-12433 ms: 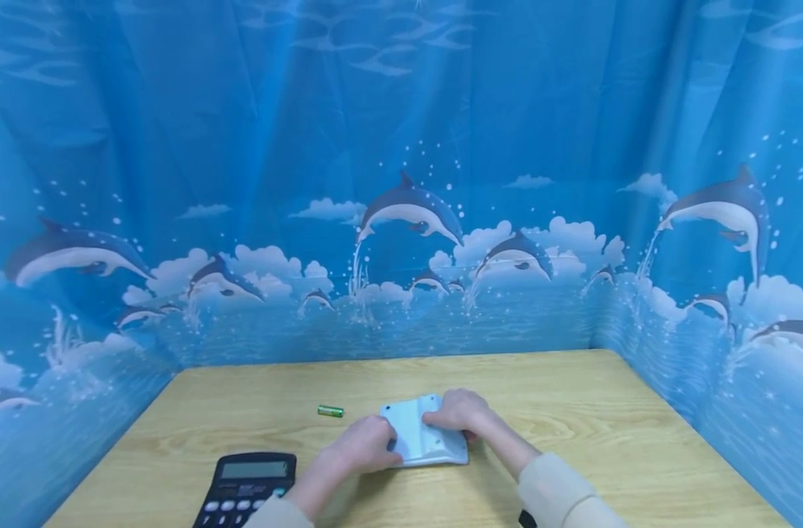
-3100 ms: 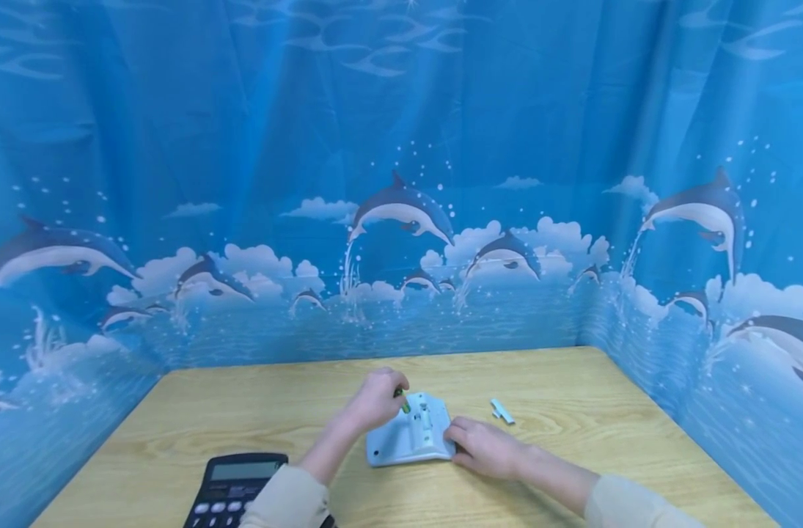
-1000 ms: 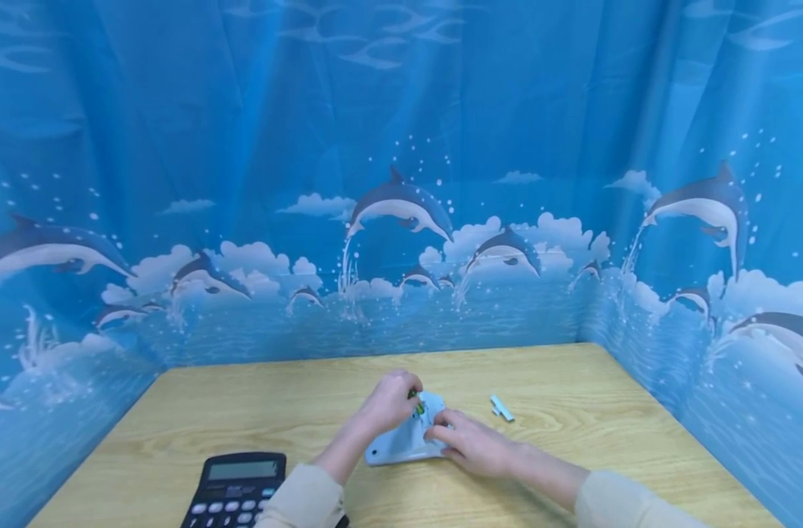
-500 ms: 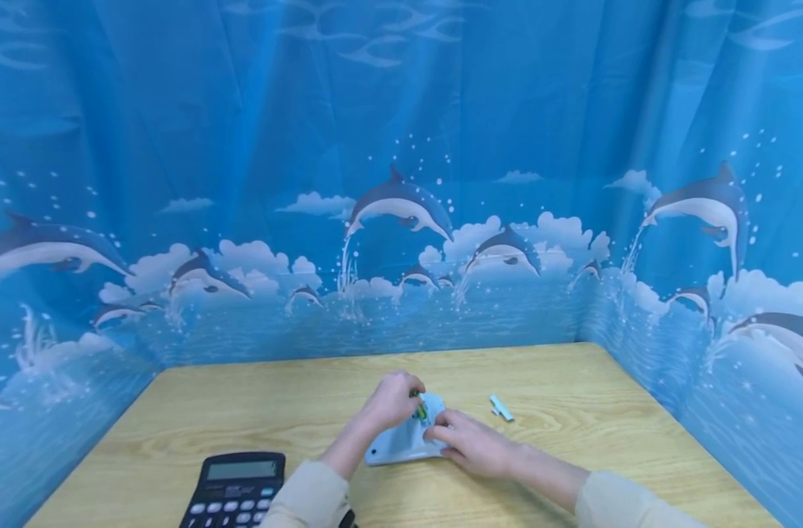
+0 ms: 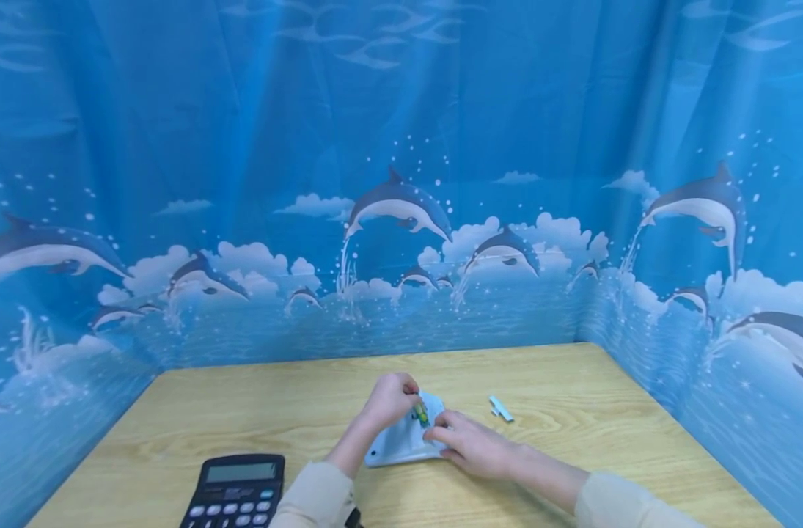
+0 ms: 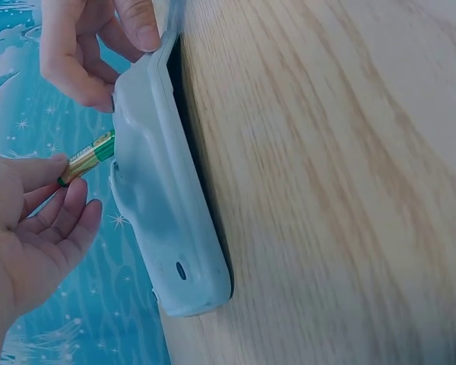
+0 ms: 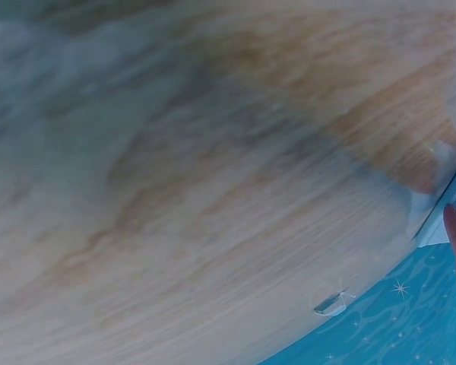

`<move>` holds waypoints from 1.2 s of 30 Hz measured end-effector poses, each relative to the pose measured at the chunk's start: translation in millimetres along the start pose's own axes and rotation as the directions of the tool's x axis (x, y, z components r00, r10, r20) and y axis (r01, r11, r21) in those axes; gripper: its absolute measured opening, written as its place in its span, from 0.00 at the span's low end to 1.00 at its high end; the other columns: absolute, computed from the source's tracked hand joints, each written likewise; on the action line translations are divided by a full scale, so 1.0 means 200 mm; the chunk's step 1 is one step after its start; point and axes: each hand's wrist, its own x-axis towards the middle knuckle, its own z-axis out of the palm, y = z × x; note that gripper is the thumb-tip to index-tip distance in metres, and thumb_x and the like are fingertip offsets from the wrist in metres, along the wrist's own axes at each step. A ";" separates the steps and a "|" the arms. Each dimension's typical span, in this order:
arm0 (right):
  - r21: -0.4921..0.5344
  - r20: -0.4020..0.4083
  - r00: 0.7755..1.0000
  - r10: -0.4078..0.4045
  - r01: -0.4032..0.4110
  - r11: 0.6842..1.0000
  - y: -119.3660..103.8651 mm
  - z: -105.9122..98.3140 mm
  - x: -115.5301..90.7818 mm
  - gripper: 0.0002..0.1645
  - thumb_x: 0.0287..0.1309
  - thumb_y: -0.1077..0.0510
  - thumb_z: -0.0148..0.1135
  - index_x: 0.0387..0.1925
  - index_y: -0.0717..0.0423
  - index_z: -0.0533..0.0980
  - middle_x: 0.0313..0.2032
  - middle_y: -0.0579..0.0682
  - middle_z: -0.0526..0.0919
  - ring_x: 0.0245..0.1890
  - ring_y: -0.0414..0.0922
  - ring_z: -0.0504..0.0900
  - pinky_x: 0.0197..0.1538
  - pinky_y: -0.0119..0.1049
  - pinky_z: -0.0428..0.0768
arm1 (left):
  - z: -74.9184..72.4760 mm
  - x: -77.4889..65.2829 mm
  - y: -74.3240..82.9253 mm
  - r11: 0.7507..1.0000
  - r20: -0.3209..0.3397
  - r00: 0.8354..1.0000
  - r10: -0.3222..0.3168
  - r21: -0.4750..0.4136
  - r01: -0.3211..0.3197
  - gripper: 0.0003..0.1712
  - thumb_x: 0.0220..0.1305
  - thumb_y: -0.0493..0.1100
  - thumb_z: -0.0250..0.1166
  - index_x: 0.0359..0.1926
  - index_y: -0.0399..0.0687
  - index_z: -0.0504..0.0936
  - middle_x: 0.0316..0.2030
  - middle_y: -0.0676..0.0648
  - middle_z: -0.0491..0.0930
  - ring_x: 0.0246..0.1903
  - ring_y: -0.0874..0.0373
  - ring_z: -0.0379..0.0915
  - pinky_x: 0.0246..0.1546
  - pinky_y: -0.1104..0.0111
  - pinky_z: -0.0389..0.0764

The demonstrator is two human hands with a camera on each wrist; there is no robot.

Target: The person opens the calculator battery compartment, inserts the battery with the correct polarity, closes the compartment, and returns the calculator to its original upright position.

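A pale blue device lies back side up on the table; its small battery compartment is uncovered. My left hand pinches a green and gold battery between thumb and fingertips. In the left wrist view the battery slants down, its lower end right at the device's back. My right hand grips the device's right edge, thumb and fingers on opposite sides in the left wrist view. The compartment's inside is mostly hidden behind the fingers and battery. The light blue battery cover rests on the table right of the device.
A black desk calculator lies face up at the front left, close to my left sleeve. The wooden table ends at the back against a blue curtain printed with dolphins.
Earlier the battery lay on the table and the cover was on the device. Since then the cover came off, and my left hand brought the battery rightward over the compartment. Lately little movement.
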 end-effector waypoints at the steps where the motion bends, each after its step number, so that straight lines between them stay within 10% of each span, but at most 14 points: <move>1: -0.002 0.003 1.000 0.003 -0.003 1.000 0.00 0.00 0.00 0.21 0.50 0.63 0.64 0.48 0.50 0.72 0.41 0.49 0.73 0.40 0.41 0.74 0.43 0.30 0.75 | 0.00 0.00 0.00 1.000 -0.004 1.000 -0.004 -0.004 0.004 0.05 0.54 0.33 0.65 0.34 0.39 0.81 0.28 0.48 0.78 0.29 0.57 0.73 0.29 0.67 0.77; 21: 0.015 0.015 1.000 -0.003 0.003 1.000 -0.01 -0.02 0.01 0.21 0.51 0.64 0.64 0.48 0.52 0.72 0.41 0.50 0.73 0.40 0.41 0.73 0.42 0.29 0.74 | 0.07 0.02 -0.01 0.998 -0.033 0.998 -0.056 0.037 0.057 0.09 0.57 0.37 0.65 0.38 0.38 0.84 0.33 0.44 0.82 0.33 0.57 0.76 0.32 0.66 0.78; 36: -0.004 0.001 1.000 -0.015 0.015 1.000 -0.01 -0.02 0.00 0.22 0.51 0.63 0.64 0.49 0.51 0.72 0.41 0.49 0.72 0.39 0.40 0.72 0.41 0.29 0.74 | 0.07 0.02 -0.05 0.995 -0.010 0.999 0.041 0.094 -0.040 0.09 0.55 0.38 0.66 0.36 0.37 0.84 0.31 0.47 0.81 0.33 0.56 0.74 0.33 0.64 0.76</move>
